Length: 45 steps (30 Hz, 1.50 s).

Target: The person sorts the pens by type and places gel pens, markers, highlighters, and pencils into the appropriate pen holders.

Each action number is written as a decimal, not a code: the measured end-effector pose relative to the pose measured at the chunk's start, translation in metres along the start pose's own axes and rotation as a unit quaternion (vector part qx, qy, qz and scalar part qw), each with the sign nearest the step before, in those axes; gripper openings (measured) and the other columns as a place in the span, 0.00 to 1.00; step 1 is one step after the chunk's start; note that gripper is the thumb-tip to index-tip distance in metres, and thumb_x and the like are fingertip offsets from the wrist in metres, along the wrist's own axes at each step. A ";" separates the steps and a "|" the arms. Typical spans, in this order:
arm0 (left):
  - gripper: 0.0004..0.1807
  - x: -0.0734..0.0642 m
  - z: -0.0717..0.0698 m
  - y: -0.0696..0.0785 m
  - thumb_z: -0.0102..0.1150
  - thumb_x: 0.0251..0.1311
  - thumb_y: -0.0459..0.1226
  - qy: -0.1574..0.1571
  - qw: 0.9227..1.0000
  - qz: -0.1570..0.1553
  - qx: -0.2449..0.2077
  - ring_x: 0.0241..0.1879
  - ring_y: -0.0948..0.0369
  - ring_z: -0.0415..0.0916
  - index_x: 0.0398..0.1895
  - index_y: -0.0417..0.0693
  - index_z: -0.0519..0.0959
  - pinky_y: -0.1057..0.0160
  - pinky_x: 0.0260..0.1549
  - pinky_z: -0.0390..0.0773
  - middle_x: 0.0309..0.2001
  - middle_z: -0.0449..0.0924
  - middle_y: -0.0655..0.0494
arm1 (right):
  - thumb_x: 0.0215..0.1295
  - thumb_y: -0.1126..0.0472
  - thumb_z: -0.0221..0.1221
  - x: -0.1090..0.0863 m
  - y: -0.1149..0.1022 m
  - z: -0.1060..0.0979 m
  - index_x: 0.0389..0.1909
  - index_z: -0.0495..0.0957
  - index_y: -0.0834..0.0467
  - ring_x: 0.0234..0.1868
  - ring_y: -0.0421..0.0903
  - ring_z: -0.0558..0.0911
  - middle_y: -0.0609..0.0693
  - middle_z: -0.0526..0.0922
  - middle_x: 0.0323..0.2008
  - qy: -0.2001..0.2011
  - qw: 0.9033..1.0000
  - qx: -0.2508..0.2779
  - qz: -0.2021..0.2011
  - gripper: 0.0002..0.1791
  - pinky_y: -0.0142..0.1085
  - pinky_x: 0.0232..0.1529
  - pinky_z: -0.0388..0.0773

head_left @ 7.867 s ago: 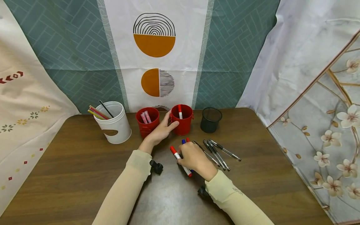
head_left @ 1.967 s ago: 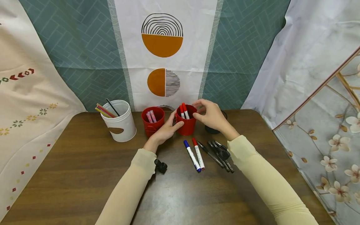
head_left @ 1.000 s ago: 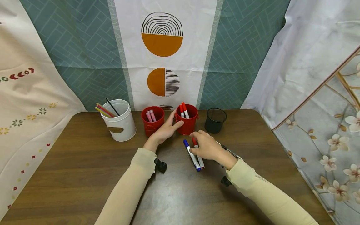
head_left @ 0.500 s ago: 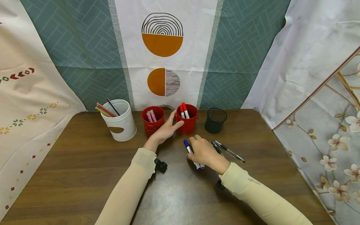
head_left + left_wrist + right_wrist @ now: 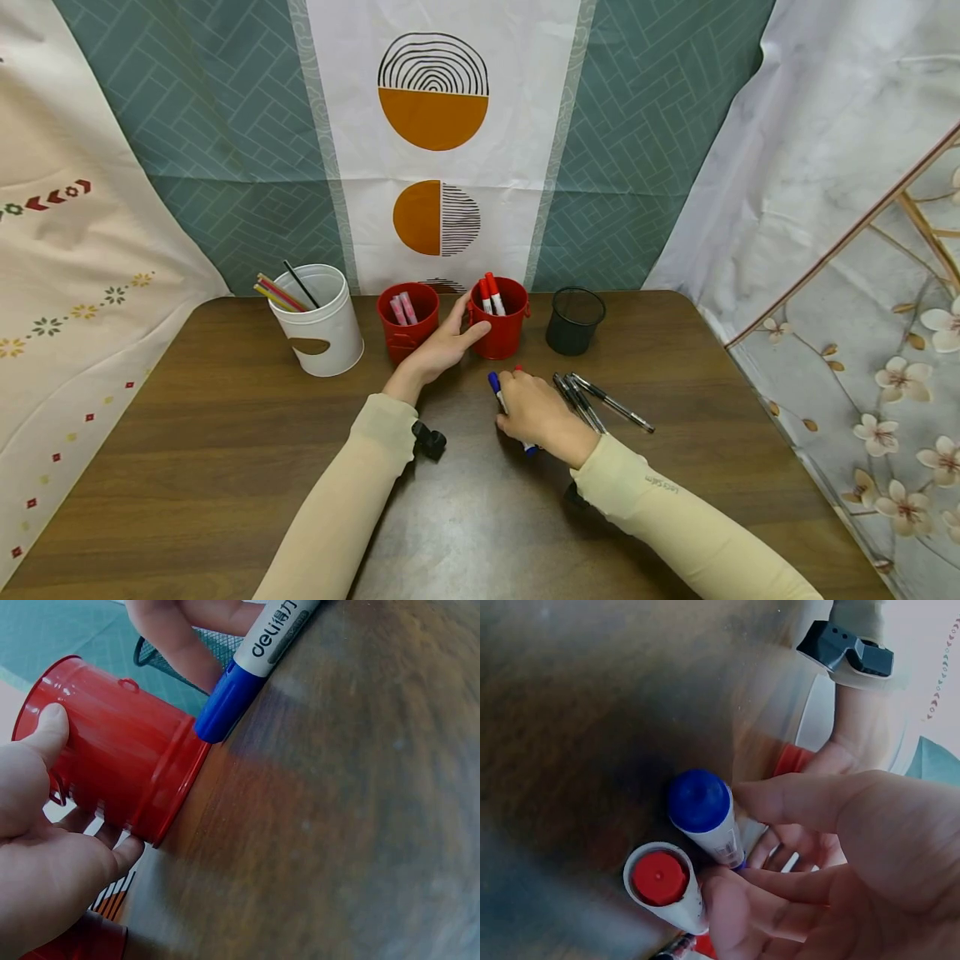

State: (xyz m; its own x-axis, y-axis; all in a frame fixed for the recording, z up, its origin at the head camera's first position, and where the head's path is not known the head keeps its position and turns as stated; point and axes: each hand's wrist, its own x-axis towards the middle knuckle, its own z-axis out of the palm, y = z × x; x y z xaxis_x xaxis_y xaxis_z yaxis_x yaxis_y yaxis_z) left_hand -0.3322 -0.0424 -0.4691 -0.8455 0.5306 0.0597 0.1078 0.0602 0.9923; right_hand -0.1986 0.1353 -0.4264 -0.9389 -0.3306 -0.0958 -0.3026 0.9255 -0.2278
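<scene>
My left hand grips the right-hand red bucket, thumb on its near side and fingers around the lower wall. Two red-capped markers stand in that bucket. In front of it my right hand pinches a blue marker between thumb and fingers. In the left wrist view the marker's blue cap points toward the bucket's base. A red marker lies right beside the blue one, against the fingers; in the head view the hand hides most of it.
Several black pens lie right of my right hand. A black mesh cup stands behind them. Left of the held bucket are another red bucket with pink-patterned sticks and a white bucket with colored pencils. A patterned curtain hangs behind.
A second red-capped marker went into the bucket earlier. Since then my right hand has come down from the bucket to the blue marker and pinched it. My left hand stays on the bucket.
</scene>
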 end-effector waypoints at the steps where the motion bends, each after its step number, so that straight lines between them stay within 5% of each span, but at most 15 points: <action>1: 0.46 0.000 0.000 0.000 0.57 0.79 0.48 0.000 1.000 0.000 0.001 0.85 0.55 0.39 0.88 0.68 0.40 0.44 0.82 0.48 0.87 0.39 0.58 | 0.64 0.59 0.74 0.000 0.000 0.001 0.59 0.77 0.69 0.40 0.54 0.86 0.60 0.83 0.43 0.002 1.000 -0.001 0.000 0.28 0.47 0.43 0.88; 11: 0.45 0.000 0.000 0.002 0.56 0.79 0.47 0.000 1.000 -0.004 -0.002 0.85 0.55 0.40 0.88 0.69 0.40 0.43 0.82 0.48 0.87 0.39 0.59 | 0.60 0.65 0.73 0.005 -0.002 0.004 0.45 0.80 0.65 0.33 0.51 0.84 0.55 0.82 0.34 0.010 1.000 0.003 -0.012 0.16 0.45 0.37 0.86; 22: 0.46 0.001 0.000 0.001 0.57 0.79 0.49 -0.001 1.000 -0.011 0.000 0.86 0.54 0.39 0.88 0.69 0.39 0.43 0.82 0.47 0.87 0.39 0.58 | 0.64 0.66 0.71 0.005 0.010 -0.009 0.62 0.81 0.64 0.26 0.45 0.77 0.48 0.80 0.28 -0.030 0.992 0.126 -0.006 0.25 0.36 0.28 0.76; 45: 0.44 0.000 0.001 -0.001 0.56 0.79 0.49 0.009 1.000 -0.006 0.000 0.85 0.52 0.41 0.88 0.68 0.42 0.42 0.81 0.50 0.86 0.43 0.55 | 0.68 0.65 0.68 0.006 0.036 -0.039 0.63 0.79 0.63 0.26 0.43 0.82 0.51 0.85 0.36 0.036 0.965 0.255 -0.060 0.23 0.36 0.28 0.83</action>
State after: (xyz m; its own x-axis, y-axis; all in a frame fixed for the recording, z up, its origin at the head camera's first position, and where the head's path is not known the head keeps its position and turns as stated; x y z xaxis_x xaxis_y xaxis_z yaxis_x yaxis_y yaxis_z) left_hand -0.3319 -0.0416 -0.4702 -0.8562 0.5144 0.0489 0.0965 0.0662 0.9931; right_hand -0.2214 0.1743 -0.3978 -0.9168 -0.3987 0.0240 -0.3069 0.6647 -0.6812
